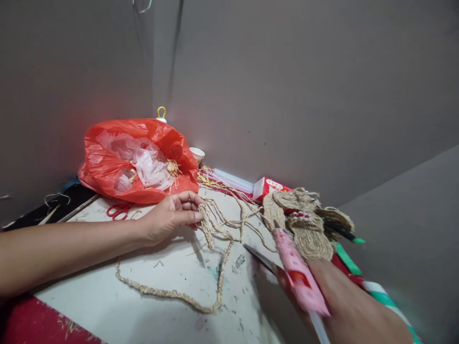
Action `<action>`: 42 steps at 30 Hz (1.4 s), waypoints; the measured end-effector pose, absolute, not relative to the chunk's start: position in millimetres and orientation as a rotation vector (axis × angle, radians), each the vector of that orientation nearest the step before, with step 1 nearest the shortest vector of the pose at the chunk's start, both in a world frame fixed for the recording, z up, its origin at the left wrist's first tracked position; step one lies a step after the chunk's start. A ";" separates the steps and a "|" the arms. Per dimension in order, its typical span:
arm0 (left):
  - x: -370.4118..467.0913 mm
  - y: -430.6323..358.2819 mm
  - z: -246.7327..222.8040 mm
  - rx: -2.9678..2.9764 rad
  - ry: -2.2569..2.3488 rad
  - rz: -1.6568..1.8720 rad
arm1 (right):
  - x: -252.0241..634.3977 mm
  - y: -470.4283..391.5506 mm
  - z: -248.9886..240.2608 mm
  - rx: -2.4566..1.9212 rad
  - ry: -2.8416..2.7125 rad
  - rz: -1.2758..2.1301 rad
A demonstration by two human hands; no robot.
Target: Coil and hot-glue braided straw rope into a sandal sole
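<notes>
My left hand (175,212) pinches the folded end of a braided straw cord (179,297) between thumb and fingers. From there the cord loops over the white board and trails toward the front. On the right, my right hand (353,306), partly blurred, is wrapped round a pink glue gun (301,274) whose nozzle points up and to the left. A clear glue stick (318,328) protrudes from its back. A dark pointed metal blade (261,258) also juts out beside this hand; its handle is hidden. Just beyond the nozzle lie flat, coiled braided straw pieces (311,236).
An open red plastic bag (103,162) holding white plastic and straw stands at the back left. Red-handled scissors (120,210) lie before it. Along the wall are a paper cup (197,154), translucent sticks (233,180) and a red-and-white box (267,188). Grey walls close in behind.
</notes>
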State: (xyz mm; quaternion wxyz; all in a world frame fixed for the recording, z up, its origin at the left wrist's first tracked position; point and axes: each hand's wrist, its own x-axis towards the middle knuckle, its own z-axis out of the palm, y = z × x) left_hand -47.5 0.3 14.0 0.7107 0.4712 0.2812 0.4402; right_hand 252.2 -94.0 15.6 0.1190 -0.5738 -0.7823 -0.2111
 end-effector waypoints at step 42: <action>-42.8 -30.7 19.2 1.223 0.615 0.966 | 141.5 -83.9 16.5 -0.853 -2.003 -0.036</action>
